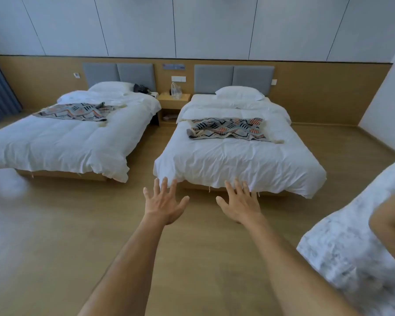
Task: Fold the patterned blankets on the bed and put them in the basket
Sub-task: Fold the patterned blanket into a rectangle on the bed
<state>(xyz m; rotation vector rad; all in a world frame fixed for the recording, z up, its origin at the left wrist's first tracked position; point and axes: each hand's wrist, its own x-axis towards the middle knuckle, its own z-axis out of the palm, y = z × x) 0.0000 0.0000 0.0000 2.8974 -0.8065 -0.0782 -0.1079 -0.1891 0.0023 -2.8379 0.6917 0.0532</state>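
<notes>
Two single beds stand side by side against a wood-panelled wall, each with a white duvet and a grey padded headboard. The left hand (163,202) and the right hand (240,204) are both extended forward at arm's length over the wooden floor (55,236), short of the foot of the right bed (237,163). Each hand is fully open, fingers spread, palm facing down, and holds nothing. Neither hand is in contact with the bedding; the fingertips appear just in front of the hanging duvet edge. One patterned blanket (228,130) lies unfolded and rumpled across the middle of the right bed, below the white pillow (238,92). A second patterned blanket (75,111) lies spread at an angle across the upper half of the left bed (55,142). Both blankets are well apart from the hands. A low wooden nightstand (173,100) stands between the two beds and carries a clear plastic bag (176,90). A dark item rests near the pillow end of the left bed; its identity cannot be determined. A blurred white and grey fabric surface (351,242) fills the lower right corner.
</notes>
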